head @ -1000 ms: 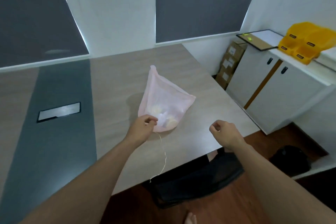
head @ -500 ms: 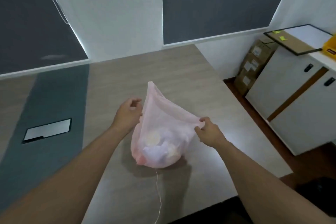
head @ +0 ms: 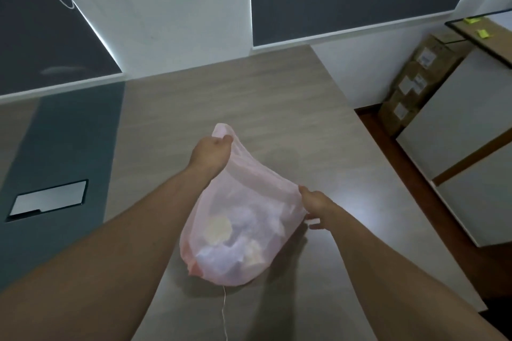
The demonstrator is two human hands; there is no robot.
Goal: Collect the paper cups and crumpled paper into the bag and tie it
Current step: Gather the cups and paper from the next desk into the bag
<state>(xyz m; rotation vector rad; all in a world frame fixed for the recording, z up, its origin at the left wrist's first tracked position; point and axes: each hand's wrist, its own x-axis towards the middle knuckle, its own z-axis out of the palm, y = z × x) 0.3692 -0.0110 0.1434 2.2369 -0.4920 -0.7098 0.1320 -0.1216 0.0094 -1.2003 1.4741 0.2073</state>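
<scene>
A sheer pink bag (head: 243, 202) hangs just above the wooden table (head: 249, 97), held up by two corners. Through its fabric I make out paper cups (head: 219, 230) and crumpled white paper (head: 249, 219) bunched at the bottom. My left hand (head: 212, 153) grips the far top corner of the bag. My right hand (head: 314, 202) pinches the near right corner. A thin white string (head: 224, 313) dangles from the bag's underside toward the table's near edge.
A metal cable hatch (head: 48, 199) is set in the table's dark grey strip at left. White cabinets (head: 465, 152) stand to the right, with stacked cardboard boxes (head: 415, 83) against the wall behind them. The table's right edge drops to a wooden floor.
A second ago the bag lay flat with only my left hand at it. Both hands then took its corners and lifted it; my left hand has since shifted up to the far corner.
</scene>
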